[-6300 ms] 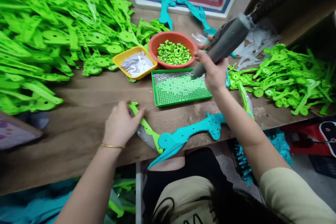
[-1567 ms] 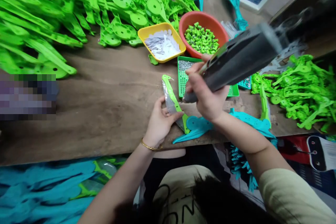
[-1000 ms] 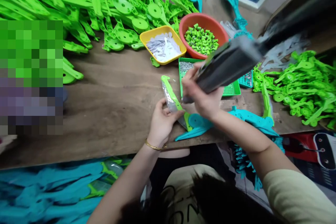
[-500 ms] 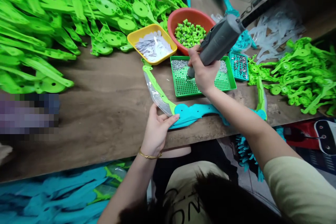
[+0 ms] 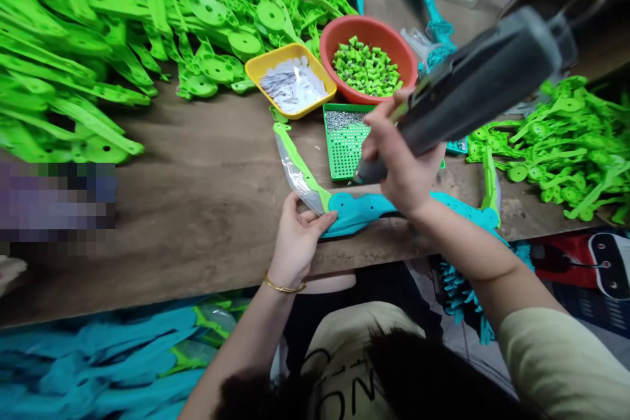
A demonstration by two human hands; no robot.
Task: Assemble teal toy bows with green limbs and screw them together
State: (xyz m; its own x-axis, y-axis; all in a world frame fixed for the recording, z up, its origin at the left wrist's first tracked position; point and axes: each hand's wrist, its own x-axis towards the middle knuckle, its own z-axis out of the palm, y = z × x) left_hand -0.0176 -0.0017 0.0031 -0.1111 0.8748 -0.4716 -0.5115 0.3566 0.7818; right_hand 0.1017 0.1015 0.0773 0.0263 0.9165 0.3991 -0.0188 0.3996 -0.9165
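Observation:
A toy bow [image 5: 352,215] of blue plastic, with a green and clear limb [image 5: 300,170] at each end, lies along the table's near edge. My left hand [image 5: 298,236] pinches it where the left limb meets the blue body. In my right hand [image 5: 406,167] is a grey electric screwdriver [image 5: 482,79], hung from a cord and tilted, its tip just above the bow's blue part. The tip is blurred; I cannot tell whether it carries a screw. Behind it, partly hidden by my right hand, sits a green perforated tray [image 5: 344,151] of small metal screws.
A yellow tray [image 5: 253,69] of pale strips and a red bowl [image 5: 327,46] of small green pieces stand behind. Green plastic parts [image 5: 108,33] are heaped at the left, more [image 5: 556,144] at the right. Blue bows [image 5: 98,361] lie below the table edge. A blurred-out person [image 5: 54,203] is at the left.
My right hand has brought the screwdriver from over the green tray toward me, down to the bow. My left hand keeps its hold on the bow.

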